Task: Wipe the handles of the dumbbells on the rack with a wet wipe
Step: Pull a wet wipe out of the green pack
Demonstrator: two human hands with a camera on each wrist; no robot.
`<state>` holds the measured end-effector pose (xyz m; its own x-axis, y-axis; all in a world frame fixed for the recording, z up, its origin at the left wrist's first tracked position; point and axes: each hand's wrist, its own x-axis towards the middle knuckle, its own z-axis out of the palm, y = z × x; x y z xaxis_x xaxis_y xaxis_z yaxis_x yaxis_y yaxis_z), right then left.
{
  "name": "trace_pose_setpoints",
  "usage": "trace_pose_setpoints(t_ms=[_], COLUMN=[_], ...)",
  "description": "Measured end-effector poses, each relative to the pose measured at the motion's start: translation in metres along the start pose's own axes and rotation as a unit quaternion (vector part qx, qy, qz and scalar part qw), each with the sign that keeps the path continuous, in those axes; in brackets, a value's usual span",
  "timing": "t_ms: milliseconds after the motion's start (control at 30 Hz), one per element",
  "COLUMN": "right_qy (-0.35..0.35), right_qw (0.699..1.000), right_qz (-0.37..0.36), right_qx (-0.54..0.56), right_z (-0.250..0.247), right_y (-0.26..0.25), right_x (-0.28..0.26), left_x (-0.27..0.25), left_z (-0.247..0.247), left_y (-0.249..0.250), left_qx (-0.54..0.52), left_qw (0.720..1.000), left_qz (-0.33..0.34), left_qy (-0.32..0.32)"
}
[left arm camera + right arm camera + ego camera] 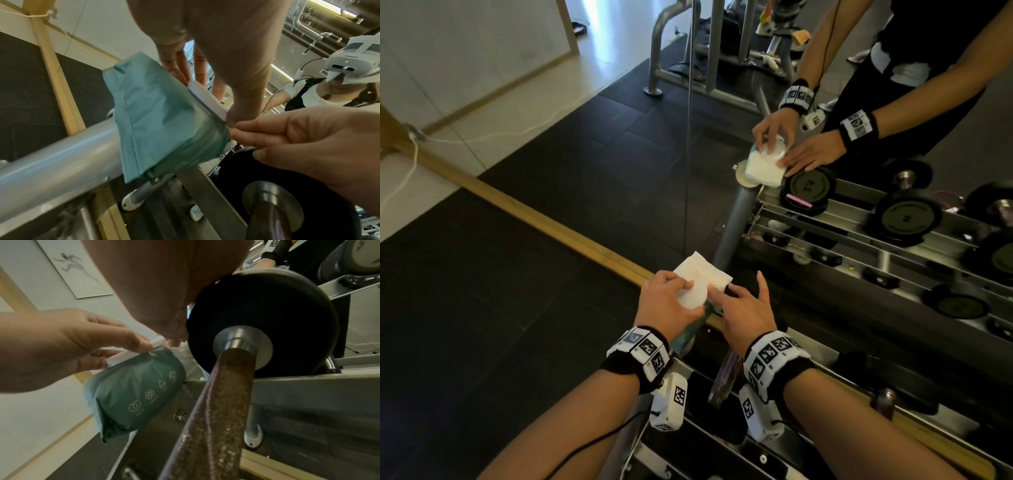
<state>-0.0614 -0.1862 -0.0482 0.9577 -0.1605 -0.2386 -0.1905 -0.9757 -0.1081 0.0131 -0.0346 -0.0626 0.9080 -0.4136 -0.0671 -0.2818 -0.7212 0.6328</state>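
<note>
A teal wet wipe pack (pixel 684 337) stands on the left end of the dumbbell rack (pixel 828 358). A white wipe (pixel 700 269) sticks out of its top past the round white lid (pixel 692 297). My left hand (pixel 671 299) grips the lid, thumb on its edge (pixel 236 116). The right hand (pixel 743 311) lies beside it with fairly straight fingers against the wipe and the pack's (pixel 160 116) side. Just right of the pack (pixel 133 394) lies a dumbbell with a rough brown handle (pixel 216 402) and a black disc (pixel 263 309), under my right wrist.
A wall mirror with a wooden bottom frame (pixel 551 229) stands directly behind the rack and repeats my hands and several black dumbbells (pixel 907 216). The rack's grey end post (pixel 51 162) runs under the pack. Black rubber floor spreads to the left.
</note>
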Motion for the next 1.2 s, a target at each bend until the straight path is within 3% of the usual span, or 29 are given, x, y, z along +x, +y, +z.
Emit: trace_pose_setpoints(t_ms=[333,467,1200], right_qy=[0.016,-0.029,0.005], right_qw=[0.997,0.995,0.993], right_qz=[-0.043,-0.045,-0.072], right_qx=[-0.065,-0.083,-0.089], right_z=[-0.02,-0.022,-0.007], right_y=[0.006,0.006,0.012], right_x=[0.004,0.005,0.003], left_x=[-0.006,-0.007,0.004], left_z=[0.008,0.016,-0.002], left_y=[-0.003,-0.001,0.007], left_qx=[0.009,0.021,0.097], left_qw=[1.0,0.999,0.994], left_qz=[0.01,0.007,0.042], left_qy=[0.024,0.039,0.006])
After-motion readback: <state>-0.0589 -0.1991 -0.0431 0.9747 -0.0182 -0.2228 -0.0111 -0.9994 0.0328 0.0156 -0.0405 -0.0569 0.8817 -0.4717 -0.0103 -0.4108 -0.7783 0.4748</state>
